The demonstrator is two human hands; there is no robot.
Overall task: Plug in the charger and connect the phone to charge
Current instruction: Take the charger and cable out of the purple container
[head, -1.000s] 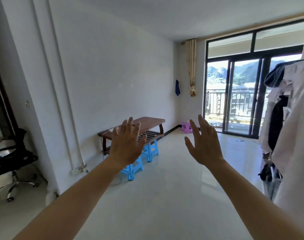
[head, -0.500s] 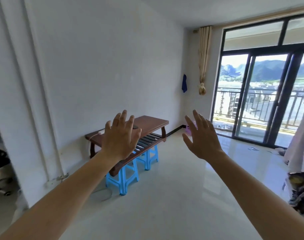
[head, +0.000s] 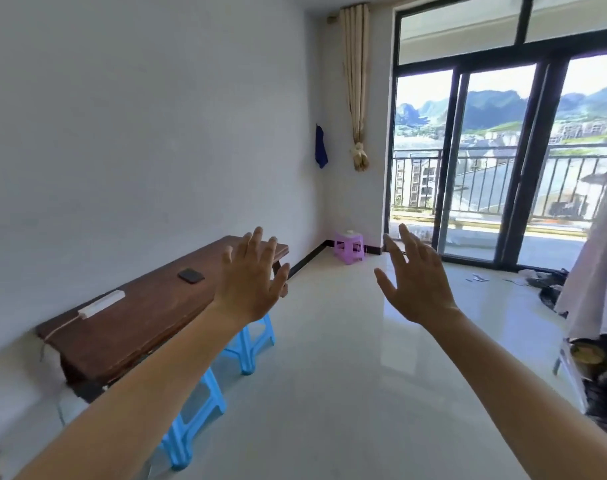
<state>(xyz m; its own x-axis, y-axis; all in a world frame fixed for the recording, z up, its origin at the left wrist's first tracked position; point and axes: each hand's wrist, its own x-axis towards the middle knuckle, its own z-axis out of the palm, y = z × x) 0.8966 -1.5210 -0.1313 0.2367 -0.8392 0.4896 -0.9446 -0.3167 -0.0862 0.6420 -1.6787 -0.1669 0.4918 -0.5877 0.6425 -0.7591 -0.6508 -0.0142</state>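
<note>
Along the white wall runs the worktop (head: 128,327), a long dark wooden bench, smooth and faintly glossy; we take it as our landmark. Under its near edge stand blue plastic stools (head: 191,427), moulded and hard. On its top, toward the near end, lies a white power strip (head: 101,302), a slim rigid bar with a pale cable trailing off the end. Farther along the top rests a small dark flat slab, likely the phone (head: 190,275); we judge it light, stiff, slick-faced and breakable, best pinched by its long edges. No charger can be made out; it may be too small to tell. Our left hand (head: 250,287) hangs above the worktop's far part, our right hand (head: 416,282) off to the side over the pale tiled floor, both spread wide and holding nothing.
</note>
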